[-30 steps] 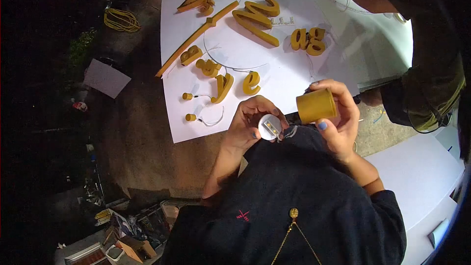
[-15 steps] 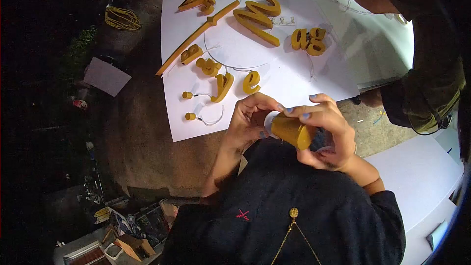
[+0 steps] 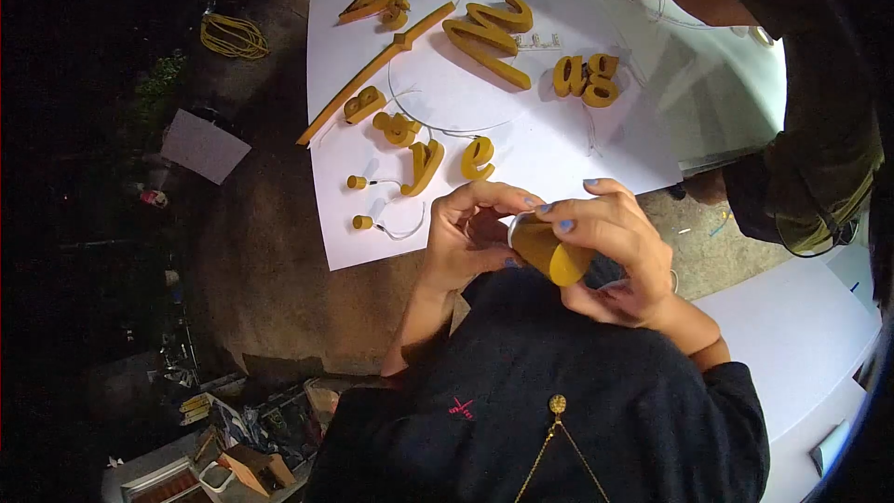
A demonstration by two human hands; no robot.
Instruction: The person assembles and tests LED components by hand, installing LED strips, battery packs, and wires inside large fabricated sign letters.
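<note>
The left hand (image 3: 471,226) held, fingers half-curled, the white disc (image 3: 513,227) at the yellow cylinder (image 3: 557,258); the right hand (image 3: 633,251) loosely gripped its side, and uneven pressure might have skewed the disc.

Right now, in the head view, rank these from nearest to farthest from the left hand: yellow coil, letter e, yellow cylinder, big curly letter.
From the left hand:
1. Yellow cylinder: right beside it, on its right.
2. Letter e: ahead, on the white sheet.
3. Big curly letter: farther ahead, same sheet.
4. Yellow coil: far left, off the sheet.
</note>
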